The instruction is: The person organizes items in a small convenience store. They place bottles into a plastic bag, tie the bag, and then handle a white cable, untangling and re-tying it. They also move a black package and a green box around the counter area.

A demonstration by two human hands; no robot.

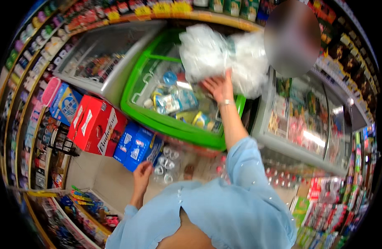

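Observation:
My right hand (220, 88) reaches forward with its fingers spread. It meets the near underside of a bundle of white plastic bags (206, 54), which is gathered at its middle. Fingers and bundle overlap in the view, and I cannot tell how firmly they touch. Beneath them is a chest freezer with a green frame (178, 132) and a clear top. Packaged goods (175, 101) lie inside it. My left hand (142, 176) hangs low beside a blue carton (136, 147), fingers loosely curled, with nothing visible in it.
A red Budweiser carton (96, 126) and another blue box (64, 101) stand left of the green freezer. Grey chest freezers (97, 65) (303, 146) flank it. Clear wrapped bottles (167, 163) are on the floor. Stocked shelves (25, 102) line the left side.

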